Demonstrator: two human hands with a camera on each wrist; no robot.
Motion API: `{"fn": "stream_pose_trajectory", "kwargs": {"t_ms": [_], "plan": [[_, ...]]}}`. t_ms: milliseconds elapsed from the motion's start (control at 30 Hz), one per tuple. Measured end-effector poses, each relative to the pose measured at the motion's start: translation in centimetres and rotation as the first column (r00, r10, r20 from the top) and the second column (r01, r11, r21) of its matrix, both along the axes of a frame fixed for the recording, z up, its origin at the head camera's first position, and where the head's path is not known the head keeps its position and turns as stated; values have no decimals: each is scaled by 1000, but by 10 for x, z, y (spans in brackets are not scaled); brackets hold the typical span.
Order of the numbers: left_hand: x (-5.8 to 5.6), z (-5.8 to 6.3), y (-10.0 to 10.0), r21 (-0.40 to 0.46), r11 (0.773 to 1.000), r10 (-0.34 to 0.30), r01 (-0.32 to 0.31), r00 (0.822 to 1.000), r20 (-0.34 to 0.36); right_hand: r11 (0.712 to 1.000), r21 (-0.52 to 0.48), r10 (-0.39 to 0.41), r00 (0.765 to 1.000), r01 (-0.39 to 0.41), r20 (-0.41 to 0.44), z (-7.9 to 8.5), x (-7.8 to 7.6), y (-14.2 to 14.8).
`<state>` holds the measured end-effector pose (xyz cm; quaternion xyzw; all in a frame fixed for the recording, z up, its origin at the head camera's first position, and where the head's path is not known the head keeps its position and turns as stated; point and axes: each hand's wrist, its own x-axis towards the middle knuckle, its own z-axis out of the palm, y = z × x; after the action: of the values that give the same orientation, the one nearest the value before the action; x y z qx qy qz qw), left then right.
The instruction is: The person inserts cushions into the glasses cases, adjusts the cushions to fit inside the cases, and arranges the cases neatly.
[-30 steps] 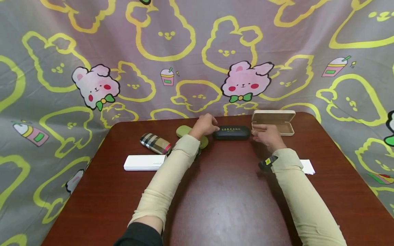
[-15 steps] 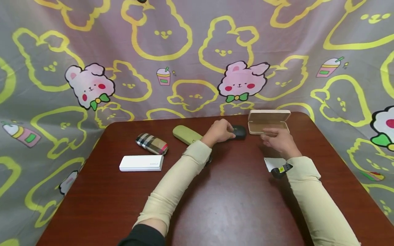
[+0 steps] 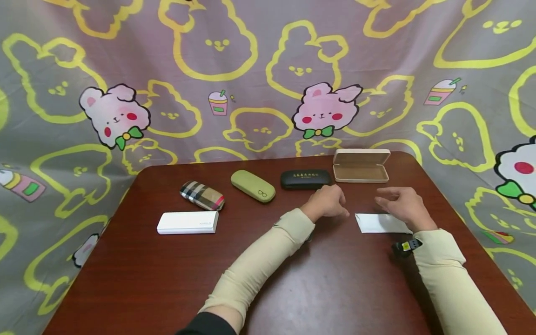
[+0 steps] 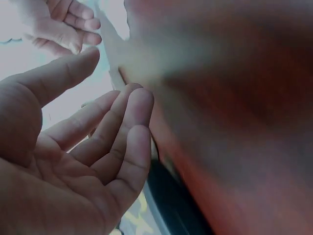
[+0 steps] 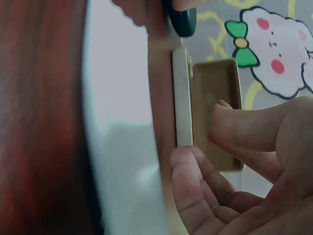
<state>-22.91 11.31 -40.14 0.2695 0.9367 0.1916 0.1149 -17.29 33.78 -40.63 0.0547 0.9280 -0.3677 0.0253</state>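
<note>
My left hand (image 3: 325, 203) hovers over the table in front of the black glasses case (image 3: 305, 179), its fingers loosely bent and holding nothing. In the left wrist view, a gap separates its thumb from its fingers. My right hand (image 3: 405, 205) is above the right part of a flat white packet (image 3: 377, 223), covering some of it. Whether it touches the packet is hard to tell. The right wrist view shows the right thumb apart from the bent fingers, nothing between them. Behind lies an open cream glasses case (image 3: 361, 173) with a brown lining (image 5: 205, 93).
On the left of the brown table (image 3: 167, 274) lie a green glasses case (image 3: 253, 186), a plaid case (image 3: 203, 195) and a white oblong case (image 3: 187, 222). A patterned curtain (image 3: 251, 70) hangs behind the table.
My left hand has left the black case and come right and nearer. My right hand has moved from beside the open case back to the white packet. The cases stay put.
</note>
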Motion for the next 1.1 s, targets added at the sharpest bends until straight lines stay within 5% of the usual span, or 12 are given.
{"fn": "stream_pose_trajectory", "kwargs": {"t_ms": [133, 400, 633, 1100], "plan": [[11, -5, 15, -25, 999, -41, 41, 999, -3, 997, 66, -33, 999, 33, -4, -3, 11, 13], [24, -10, 33, -61, 998, -19, 18, 1000, -14, 983, 173, -53, 997, 60, -48, -9, 29, 41], [22, -16, 43, -58, 996, 63, -62, 998, 13, 980, 197, -4, 1000, 6, -11, -16, 35, 50], [19, -19, 54, -14, 990, 141, -141, 988, 62, 984, 156, -85, 996, 84, -4, -22, 35, 51]]}}
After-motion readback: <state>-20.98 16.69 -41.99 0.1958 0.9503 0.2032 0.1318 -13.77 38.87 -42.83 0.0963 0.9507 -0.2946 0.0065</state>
